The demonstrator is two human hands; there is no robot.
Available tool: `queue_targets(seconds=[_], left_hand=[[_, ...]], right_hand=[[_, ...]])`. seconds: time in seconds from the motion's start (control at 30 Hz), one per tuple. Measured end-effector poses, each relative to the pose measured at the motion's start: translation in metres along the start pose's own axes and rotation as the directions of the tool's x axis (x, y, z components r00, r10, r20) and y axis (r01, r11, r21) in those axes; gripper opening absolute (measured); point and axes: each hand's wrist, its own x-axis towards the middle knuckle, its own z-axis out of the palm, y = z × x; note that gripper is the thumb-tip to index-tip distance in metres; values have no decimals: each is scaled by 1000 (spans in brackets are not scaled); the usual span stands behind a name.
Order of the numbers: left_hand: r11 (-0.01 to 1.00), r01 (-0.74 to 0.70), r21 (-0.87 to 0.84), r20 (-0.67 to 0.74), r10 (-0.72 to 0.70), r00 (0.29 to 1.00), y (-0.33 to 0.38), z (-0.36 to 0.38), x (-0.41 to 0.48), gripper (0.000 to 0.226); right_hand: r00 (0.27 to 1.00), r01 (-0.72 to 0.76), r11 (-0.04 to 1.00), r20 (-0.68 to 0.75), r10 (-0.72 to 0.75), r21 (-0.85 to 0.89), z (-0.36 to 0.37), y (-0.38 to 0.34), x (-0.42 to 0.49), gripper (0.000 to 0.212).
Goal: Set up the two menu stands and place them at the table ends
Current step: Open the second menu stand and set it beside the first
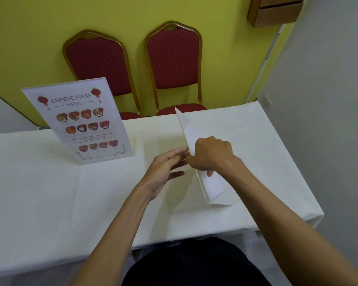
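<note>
One menu stand (81, 120), a clear upright holder showing a "Chinese Food Menu" sheet, stands on the white tablecloth (50, 193) left of centre, facing me. A second menu stand (194, 137) stands edge-on in front of me, its white sheet turned to the right. My right hand (213, 153) grips this second stand over its near upper edge. My left hand (165, 170) sits just left of it with fingers spread, the fingertips touching or almost touching the stand's edge.
Two red padded chairs with gold frames (174, 65) stand behind the table against a yellow wall. The table's right end (310, 193) lies close to my right arm. A cardboard box (277, 11) hangs at the top right.
</note>
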Motion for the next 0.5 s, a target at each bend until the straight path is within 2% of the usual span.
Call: queue_targets(seconds=[0.17,0.3,0.43,0.5], left_hand=[[1000,10,13,-64,-9,998,3,-2,6,31],[999,44,-2,-116,-44,992,-1,-8,8,32],[997,71,22,-153,-67,986,-10,-17,9,34],[993,91,75,-176,-76,981,-13,-20,11,26]], right_hand=[[995,-85,996,-50,85,4,-18,20,2,11],[994,-110,994,-20,110,5,-33,41,7,12],[994,-107,968,37,101,225,-45,68,14,20],[995,-85,914,78,59,396,-51,75,16,24]])
